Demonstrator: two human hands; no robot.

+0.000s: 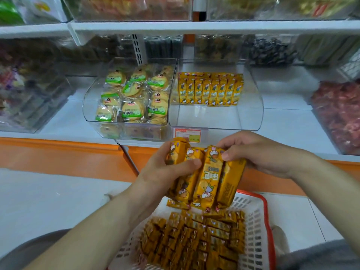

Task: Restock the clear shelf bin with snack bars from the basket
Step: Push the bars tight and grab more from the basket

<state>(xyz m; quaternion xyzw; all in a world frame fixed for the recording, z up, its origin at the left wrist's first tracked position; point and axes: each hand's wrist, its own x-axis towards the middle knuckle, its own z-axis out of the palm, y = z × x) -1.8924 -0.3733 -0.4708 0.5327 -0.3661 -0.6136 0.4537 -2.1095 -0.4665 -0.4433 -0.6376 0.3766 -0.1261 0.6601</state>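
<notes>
A bunch of several yellow snack bars (pixel 208 178) is held upright between both hands, above the basket. My left hand (pixel 161 170) grips the bunch from the left with the thumb across the fronts. My right hand (pixel 257 152) grips its upper right side. Below them the white mesh basket with a red rim (pixel 257 221) holds many more yellow bars (pixel 194 236). Straight ahead on the shelf, the clear shelf bin (pixel 216 117) has a row of the same bars (pixel 210 90) standing at its back, and bare floor in front of them.
A clear bin of green-labelled round biscuits (pixel 132 98) sits to the left of the target bin. More clear bins of snacks (pixel 339 114) flank both sides and fill the upper shelf. An orange shelf edge (pixel 58 152) runs below, with a price tag (pixel 188 134) under the bin.
</notes>
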